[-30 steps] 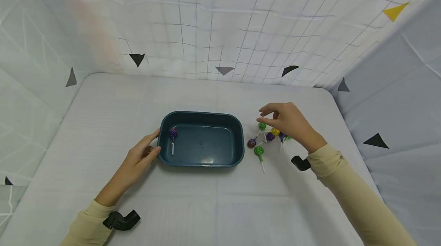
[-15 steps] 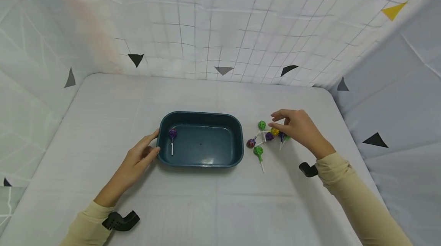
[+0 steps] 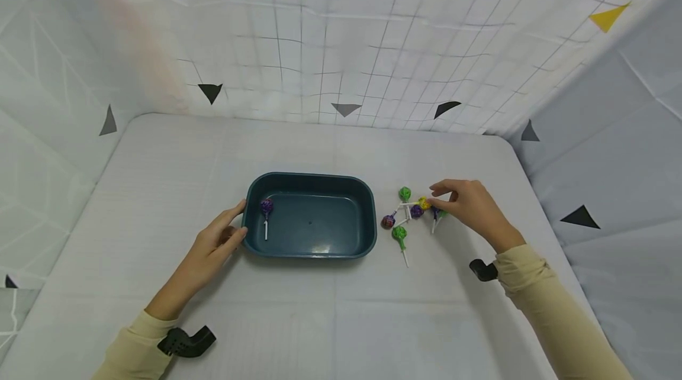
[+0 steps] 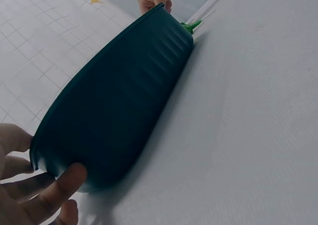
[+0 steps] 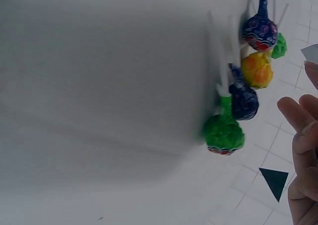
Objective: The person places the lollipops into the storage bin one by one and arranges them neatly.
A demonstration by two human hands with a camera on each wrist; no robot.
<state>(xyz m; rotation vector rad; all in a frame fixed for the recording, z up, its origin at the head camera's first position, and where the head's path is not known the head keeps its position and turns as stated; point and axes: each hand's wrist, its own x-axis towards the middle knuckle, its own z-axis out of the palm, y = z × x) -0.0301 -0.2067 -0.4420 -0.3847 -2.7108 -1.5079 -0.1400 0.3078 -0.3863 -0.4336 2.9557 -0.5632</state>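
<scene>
Left hand (image 3: 210, 247): fingers spread, holding nothing, tips against the outer wall of the teal tray (image 3: 319, 223) at its 9 o'clock. Tray sits on white bench (image 3: 335, 321). Near green lollipop (image 3: 399, 233) lies just past tray's 3 o'clock, stick towards 6. Inside tray, near 9 o'clock: purple lollipop (image 3: 266, 206). Right hand (image 3: 469, 205), at 3 o'clock beyond the pile: fingers and thumb parted, holding nothing; thumb tip at yellow lollipop (image 3: 424, 202), contact unclear. Far green lollipop (image 3: 405, 193): pile's 11 o'clock.
</scene>
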